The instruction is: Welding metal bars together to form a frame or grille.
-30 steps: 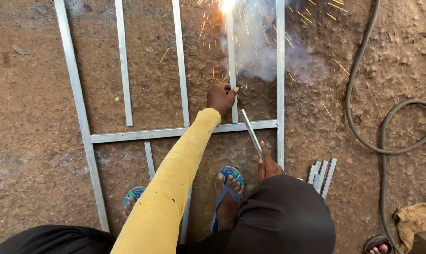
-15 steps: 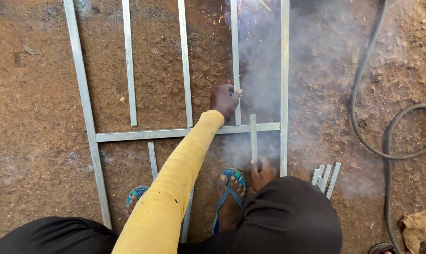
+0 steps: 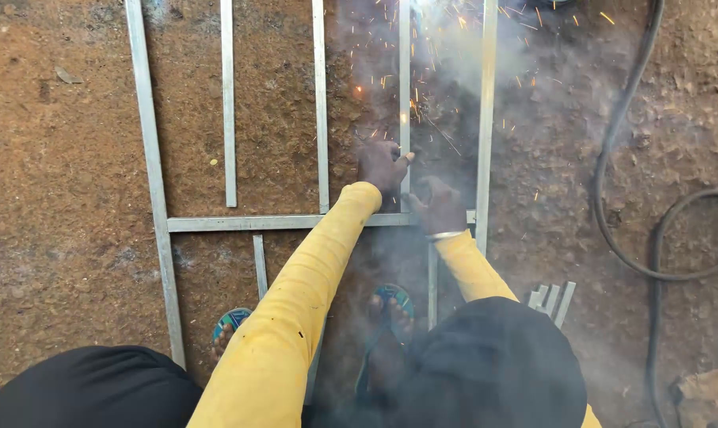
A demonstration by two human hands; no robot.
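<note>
A grey metal frame [image 3: 157,238] of thin bars lies flat on brown dirt. My left hand [image 3: 381,165], on a yellow sleeve, grips one upright bar [image 3: 405,87] just above the crossbar [image 3: 240,223], thumb across the bar. My right hand [image 3: 439,209], with a bracelet at the wrist, is curled over the top end of a short metal bar [image 3: 432,277] where it meets the crossbar. Smoke blurs its fingers. Welding sparks [image 3: 426,32] fly at the top end of the upright bar.
A black cable [image 3: 612,214] loops over the ground at the right. Several short cut bars [image 3: 553,297] lie beside my right knee. My feet in blue sandals [image 3: 392,305] stand inside the frame. Smoke drifts over the middle bars.
My right hand has moved up from the short bar's lower end to the crossbar joint, beside my left hand. Sparks burn again at the top and the smoke has thickened.
</note>
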